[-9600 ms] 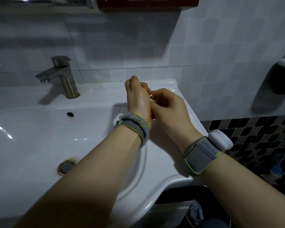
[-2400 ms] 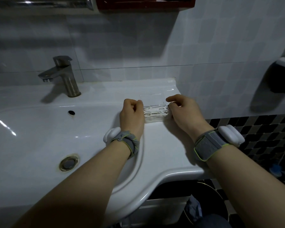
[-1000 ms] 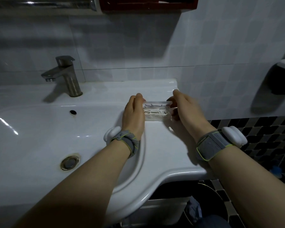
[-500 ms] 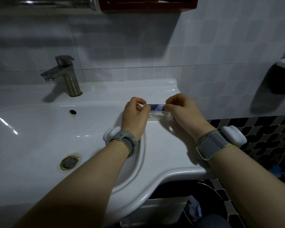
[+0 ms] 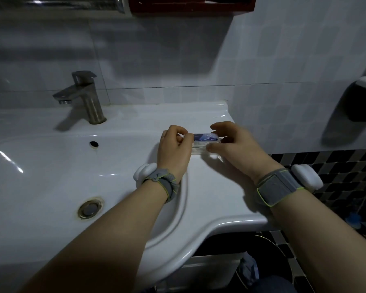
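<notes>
Gently — pinching the clear case [image 5: 197, 151] at its left end with the left hand [image 5: 173, 151], curling the right hand [image 5: 239, 151] round its right end, steadying it on the sink ledge [image 5: 209, 187], pressing the lid [image 5: 205, 137] down evenly — not twisting.

A plastic case [image 5: 205, 138] is held at the right-hand deck of the washbasin [image 5: 209, 187], pinched at its left end by the left hand [image 5: 173, 149] and at its right end by the right hand [image 5: 235, 146]. The faucet [image 5: 87, 100] is mounted on the washbasin's back ledge, towards the left. Inside the washbasin, the overflow hole [image 5: 94, 144] is set in the back wall and the drain [image 5: 89, 208] at the bottom. A wall cabinet [image 5: 190, 5] is hung above the washbasin.
</notes>
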Demonstrator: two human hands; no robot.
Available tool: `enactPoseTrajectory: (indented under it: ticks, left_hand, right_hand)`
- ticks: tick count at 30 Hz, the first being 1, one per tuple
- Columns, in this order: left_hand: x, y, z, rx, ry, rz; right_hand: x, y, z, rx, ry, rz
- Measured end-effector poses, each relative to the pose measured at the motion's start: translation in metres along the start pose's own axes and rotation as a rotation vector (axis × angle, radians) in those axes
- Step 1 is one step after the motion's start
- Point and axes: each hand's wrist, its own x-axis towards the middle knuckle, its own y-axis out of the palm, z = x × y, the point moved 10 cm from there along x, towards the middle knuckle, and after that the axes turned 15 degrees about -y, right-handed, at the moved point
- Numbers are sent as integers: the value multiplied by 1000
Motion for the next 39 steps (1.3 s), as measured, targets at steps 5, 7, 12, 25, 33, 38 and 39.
enactPoseTrajectory:
  ticks: [5,7,12,25,33,38,39]
  left_hand:
    - [0,-1,-1,4,6,-16]
    - [0,-2,-1,5,7,-18]
    - [-1,-2,-1,5,3,-14]
    - [-2,-3,-3,17,18,-13]
    - [1,-3,-1,-1,41,11]
    - [0,-3,-4,30,76,-1]
    - [0,-2,-4,36,79,-1]
  right_hand:
    - [1,-1,2,-45,-28,3]
    - [0,-2,3,-52,-37,2]
    - [-1,-3,2,-63,-37,7]
    - [-2,-3,0,-29,33,10]
    - [1,-3,-6,-121,36,17]
    - [1,-2,-3,-116,47,18]
    - [1,-2,-3,-126,51,24]
